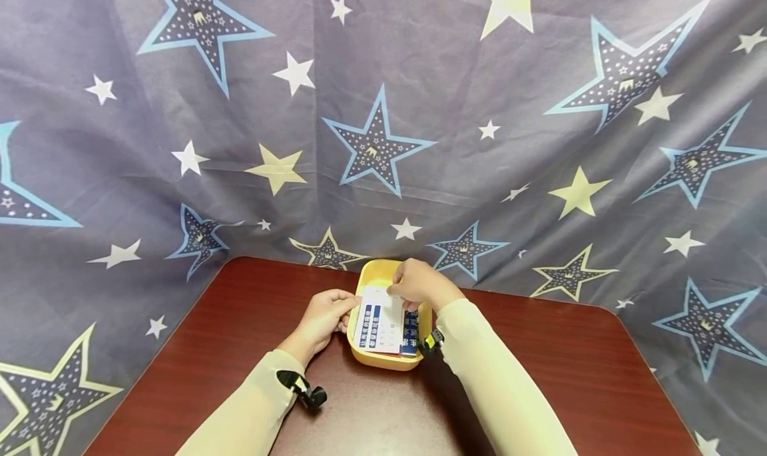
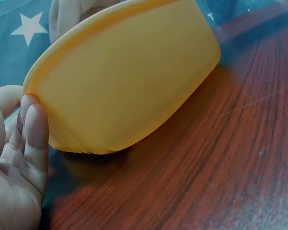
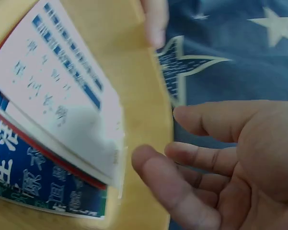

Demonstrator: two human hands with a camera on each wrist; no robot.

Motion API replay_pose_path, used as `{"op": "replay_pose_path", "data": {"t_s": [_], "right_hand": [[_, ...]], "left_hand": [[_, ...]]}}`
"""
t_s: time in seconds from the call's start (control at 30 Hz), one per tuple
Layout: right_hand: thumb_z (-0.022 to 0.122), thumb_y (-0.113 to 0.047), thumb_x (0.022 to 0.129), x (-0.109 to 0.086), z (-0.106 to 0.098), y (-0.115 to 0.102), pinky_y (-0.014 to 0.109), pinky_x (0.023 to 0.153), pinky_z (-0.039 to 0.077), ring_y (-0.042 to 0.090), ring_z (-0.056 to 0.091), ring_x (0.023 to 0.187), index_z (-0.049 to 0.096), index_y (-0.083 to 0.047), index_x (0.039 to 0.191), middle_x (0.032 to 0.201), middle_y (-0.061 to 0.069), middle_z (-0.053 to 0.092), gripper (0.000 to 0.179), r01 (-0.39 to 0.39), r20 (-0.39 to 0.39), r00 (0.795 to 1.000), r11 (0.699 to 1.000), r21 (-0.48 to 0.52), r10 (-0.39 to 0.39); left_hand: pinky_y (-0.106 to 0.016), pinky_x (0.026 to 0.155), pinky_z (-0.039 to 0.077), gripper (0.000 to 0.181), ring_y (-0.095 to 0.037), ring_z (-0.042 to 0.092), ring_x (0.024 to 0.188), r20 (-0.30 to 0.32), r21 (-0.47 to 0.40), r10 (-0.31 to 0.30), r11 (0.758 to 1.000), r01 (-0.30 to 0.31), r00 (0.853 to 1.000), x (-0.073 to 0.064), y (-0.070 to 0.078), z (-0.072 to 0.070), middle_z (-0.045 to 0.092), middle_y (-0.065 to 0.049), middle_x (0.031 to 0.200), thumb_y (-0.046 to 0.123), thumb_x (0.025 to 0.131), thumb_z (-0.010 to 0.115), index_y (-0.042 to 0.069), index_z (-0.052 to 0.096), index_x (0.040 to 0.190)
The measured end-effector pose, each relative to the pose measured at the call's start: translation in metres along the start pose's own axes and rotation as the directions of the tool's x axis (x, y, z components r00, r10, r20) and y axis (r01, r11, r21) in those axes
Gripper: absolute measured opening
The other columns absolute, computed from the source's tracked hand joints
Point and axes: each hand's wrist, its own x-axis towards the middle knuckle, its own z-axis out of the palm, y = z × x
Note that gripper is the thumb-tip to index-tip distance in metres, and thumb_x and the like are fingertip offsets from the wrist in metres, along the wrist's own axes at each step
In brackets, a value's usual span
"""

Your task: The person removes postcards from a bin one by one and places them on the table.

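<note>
A yellow plastic basin [image 1: 383, 361] holds a small stack of printed cards. The top one is a white card [image 1: 371, 336] with blue bands and Chinese characters. Beneath it a red edge shows, then a blue card [image 3: 33, 177] with large white characters. At the basin's left rim, my left hand [image 1: 323, 316] pinches the wall, with fingertips against the outside. My right hand [image 1: 419, 283] is over the basin's right side, by the upper end of the cards. In the right wrist view its fingers [image 3: 175, 187] are spread beside the stack, holding nothing.
The basin stands on a reddish-brown wooden table [image 1: 509, 349], near its back edge. Behind hangs a grey cloth [image 1: 419, 63] printed with stars. Both wrists carry small black cameras [image 1: 305, 391].
</note>
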Motion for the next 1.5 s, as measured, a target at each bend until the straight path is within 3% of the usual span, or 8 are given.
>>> {"op": "replay_pose_path", "data": {"t_s": [0.3,0.53,0.73,0.97,1.17,1.27,1.4,1.5], "right_hand": [[0.081,-0.019,0.101,0.024,0.020,0.002,0.032,0.052,0.066,0.023,0.078,0.055,0.071,-0.004,0.079,0.069,0.015,0.079,0.028,-0.100,0.034,0.994,0.977,-0.191,0.108],[0.084,-0.014,0.096,0.023,0.027,0.001,0.029,0.045,0.060,0.029,0.081,0.063,0.069,-0.002,0.087,0.079,0.019,0.081,0.021,-0.142,0.008,0.989,0.965,-0.219,0.147],[0.099,-0.026,0.090,0.022,0.030,0.001,0.033,0.048,0.063,0.036,0.084,0.071,0.069,-0.003,0.099,0.084,0.015,0.078,0.038,-0.161,0.017,0.986,0.965,-0.207,0.168],[0.101,-0.021,0.088,0.024,0.032,0.003,0.032,0.050,0.063,0.031,0.083,0.069,0.064,-0.002,0.117,0.082,0.014,0.077,0.050,-0.174,0.025,0.983,0.958,-0.229,0.184],[0.101,-0.020,0.088,0.024,0.030,0.004,0.032,0.050,0.063,0.024,0.077,0.058,0.064,-0.003,0.113,0.077,0.014,0.078,0.048,-0.173,0.019,0.983,0.954,-0.245,0.183],[0.100,-0.020,0.090,0.020,0.025,0.004,0.034,0.055,0.067,0.024,0.078,0.060,0.066,-0.001,0.117,0.075,0.013,0.077,0.047,-0.148,0.017,0.988,0.960,-0.237,0.156],[0.096,-0.013,0.092,0.010,0.013,0.006,0.039,0.068,0.072,0.025,0.080,0.066,0.063,0.005,0.145,0.077,0.010,0.075,0.065,-0.085,0.001,0.996,0.985,-0.149,0.086],[0.093,-0.010,0.094,0.002,0.003,0.011,0.037,0.067,0.070,0.020,0.076,0.062,0.059,0.007,0.155,0.076,0.008,0.076,0.072,-0.033,-0.034,0.999,0.997,-0.066,0.031]], "left_hand": [[-0.023,0.044,0.055,0.029,-0.008,0.057,0.049,0.012,0.055,-0.010,0.998,0.009,1.000,-0.002,-0.001,-0.002,0.063,0.000,0.064,0.022,0.103,0.083,-0.004,0.072,0.099],[-0.024,0.042,0.054,0.039,-0.008,0.058,0.043,0.071,0.109,-0.020,0.994,0.013,0.997,-0.001,0.001,-0.006,0.060,0.000,0.059,0.030,0.106,0.081,0.004,0.067,0.079],[-0.025,0.042,0.056,0.038,-0.008,0.059,0.042,0.090,0.105,-0.037,0.994,0.028,0.995,-0.001,0.001,-0.008,0.061,0.001,0.060,0.032,0.106,0.079,0.003,0.070,0.083],[-0.025,0.045,0.057,0.041,-0.011,0.059,0.048,0.100,0.036,-0.096,0.995,0.093,0.990,0.000,0.004,-0.008,0.063,0.001,0.064,0.039,0.115,0.065,0.006,0.067,0.091],[-0.026,0.047,0.057,0.039,-0.011,0.061,0.049,0.099,0.012,-0.115,0.993,0.115,0.988,-0.001,0.006,-0.009,0.064,-0.001,0.068,0.040,0.116,0.063,0.005,0.067,0.100],[-0.025,0.047,0.058,0.035,-0.010,0.062,0.049,0.110,0.013,-0.100,0.995,0.099,0.989,-0.001,0.005,-0.009,0.065,0.000,0.069,0.036,0.114,0.067,0.004,0.069,0.100],[-0.023,0.048,0.059,0.030,-0.008,0.063,0.051,0.130,0.026,-0.077,0.997,0.074,0.988,0.000,0.003,-0.010,0.066,0.001,0.069,0.030,0.113,0.070,0.004,0.070,0.100],[-0.023,0.048,0.059,0.031,-0.008,0.064,0.051,0.140,0.029,-0.073,0.997,0.069,0.987,0.001,0.002,-0.011,0.066,0.001,0.069,0.031,0.114,0.069,0.004,0.069,0.100]]}}
